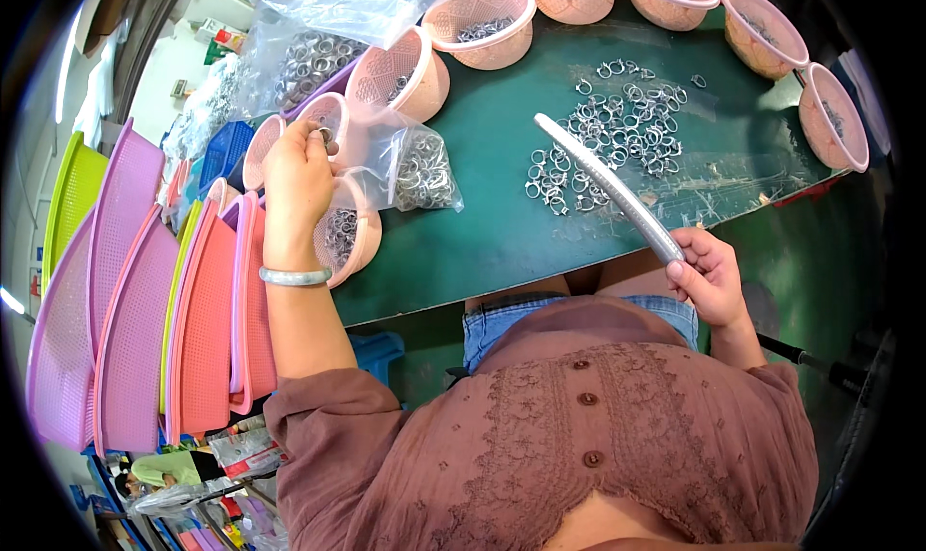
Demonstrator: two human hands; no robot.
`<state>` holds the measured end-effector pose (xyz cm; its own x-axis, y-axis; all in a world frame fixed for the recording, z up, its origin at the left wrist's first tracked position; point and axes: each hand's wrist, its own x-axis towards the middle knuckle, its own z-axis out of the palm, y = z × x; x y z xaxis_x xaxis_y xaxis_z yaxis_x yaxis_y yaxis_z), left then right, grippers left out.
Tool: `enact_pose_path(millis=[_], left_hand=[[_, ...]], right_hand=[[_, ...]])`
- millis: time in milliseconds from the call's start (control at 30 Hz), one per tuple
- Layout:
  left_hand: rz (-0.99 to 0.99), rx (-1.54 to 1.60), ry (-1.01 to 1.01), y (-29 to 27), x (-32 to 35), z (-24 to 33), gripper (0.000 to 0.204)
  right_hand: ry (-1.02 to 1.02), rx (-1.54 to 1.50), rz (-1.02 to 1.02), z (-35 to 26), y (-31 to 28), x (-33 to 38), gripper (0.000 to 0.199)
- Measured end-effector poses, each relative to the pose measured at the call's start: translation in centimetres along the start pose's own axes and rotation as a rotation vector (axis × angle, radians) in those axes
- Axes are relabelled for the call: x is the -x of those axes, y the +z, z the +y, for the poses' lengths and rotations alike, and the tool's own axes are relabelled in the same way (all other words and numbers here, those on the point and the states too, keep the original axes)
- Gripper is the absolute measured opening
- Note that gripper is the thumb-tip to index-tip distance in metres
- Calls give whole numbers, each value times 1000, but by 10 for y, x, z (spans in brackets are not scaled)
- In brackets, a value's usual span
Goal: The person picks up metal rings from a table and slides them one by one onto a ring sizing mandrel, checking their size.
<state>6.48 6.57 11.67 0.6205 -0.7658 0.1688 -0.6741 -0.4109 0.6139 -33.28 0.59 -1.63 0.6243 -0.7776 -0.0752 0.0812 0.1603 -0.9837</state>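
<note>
In my right hand (pixel 711 276), at the table's near edge, is the lower end of a ring mandrel (pixel 610 186), a long tapered silver rod. Its tip slants up and left over a loose spread of silver rings (pixel 632 126). My left hand (pixel 295 179) is up at the left, fingers pinched on what looks like a small metal ring (pixel 329 140) over the pink baskets. Just right of that hand lies a clear plastic bag (pixel 424 173) packed with rings. A pink basket (pixel 367 234) holding more rings stands beside my left wrist, partly covered by it.
Several pink baskets (pixel 479 32) line the far edge of the green table (pixel 463 261), some with rings in them. A large clear bag of rings (pixel 318 64) sits at the far left. Stacked purple, green and coral baskets (pixel 214 329) stand left of my arm.
</note>
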Motion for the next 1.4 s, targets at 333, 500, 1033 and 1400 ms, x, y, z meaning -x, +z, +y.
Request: enact_pose_path(millis=[333,500,1033,1400], left_hand=[[-19,-269,67,-8,-2,0,23],[184,-326,370,-5,6,2,17],[-479,-39,489,164,23,26,14],[-690,1608,-97,129,38,2,4]], right_hand=[[-11,-4,-31,-1,0,-2,26],[5,-38,3,-4,-2,-2,27],[35,-160,73,-1,-7,-6,25],[24,-88,-109,-6,6,-6,25]])
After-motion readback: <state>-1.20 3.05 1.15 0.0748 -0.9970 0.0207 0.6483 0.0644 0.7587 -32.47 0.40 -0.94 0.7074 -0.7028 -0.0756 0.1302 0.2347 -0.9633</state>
